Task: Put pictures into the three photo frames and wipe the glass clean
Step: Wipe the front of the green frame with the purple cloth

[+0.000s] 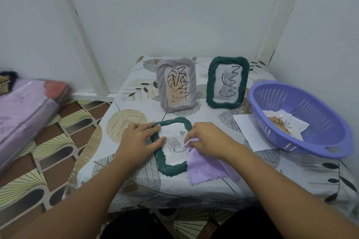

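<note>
Two hands on flat green frame (171, 169): left hand (138, 140) spread at 9 o'clock steadies it; right hand (208, 139) at 3 o'clock pinches purple cloth (206, 169) to wipe.

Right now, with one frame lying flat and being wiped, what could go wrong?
1. The right hand rubs the purple cloth on the flat green frame; only the left hand pins it, so it might slide.
2. The two standing frames, grey and green, are close behind; a wide stroke could tip them.
3. Black scribbles still mark both standing frames' glass, and wiping may smear them rather than clear them.
</note>
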Demonstrator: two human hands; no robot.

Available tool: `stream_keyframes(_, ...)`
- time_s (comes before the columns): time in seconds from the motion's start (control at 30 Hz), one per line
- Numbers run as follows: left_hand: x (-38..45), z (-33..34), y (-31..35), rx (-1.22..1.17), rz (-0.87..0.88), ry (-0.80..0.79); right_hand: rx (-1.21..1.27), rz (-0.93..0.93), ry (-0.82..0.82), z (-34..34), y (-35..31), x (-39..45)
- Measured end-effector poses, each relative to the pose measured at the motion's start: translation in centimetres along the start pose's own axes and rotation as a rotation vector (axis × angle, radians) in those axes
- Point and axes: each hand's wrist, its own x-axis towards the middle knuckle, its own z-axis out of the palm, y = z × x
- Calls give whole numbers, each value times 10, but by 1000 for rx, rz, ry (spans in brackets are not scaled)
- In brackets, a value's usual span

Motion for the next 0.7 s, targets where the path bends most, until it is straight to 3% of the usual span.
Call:
stream_keyframes(0.1,0,-1,0,0,2,2,21,-13,-66,-6,4,-4)
stream_keyframes(0.27,0,2,-1,3,16,23,9,-28,14,2,0,2)
stream_keyframes(0.43,0,3,-2,-1,12,18,89,-35,-154,-9,5,-3)
stream_keyframes(0.6,0,1,-1,18,5,3,41,-39,27,6,4,4)
stream_keyframes(0.7,1,1,0,10,4,6,80,-51,-43,4,2,1)
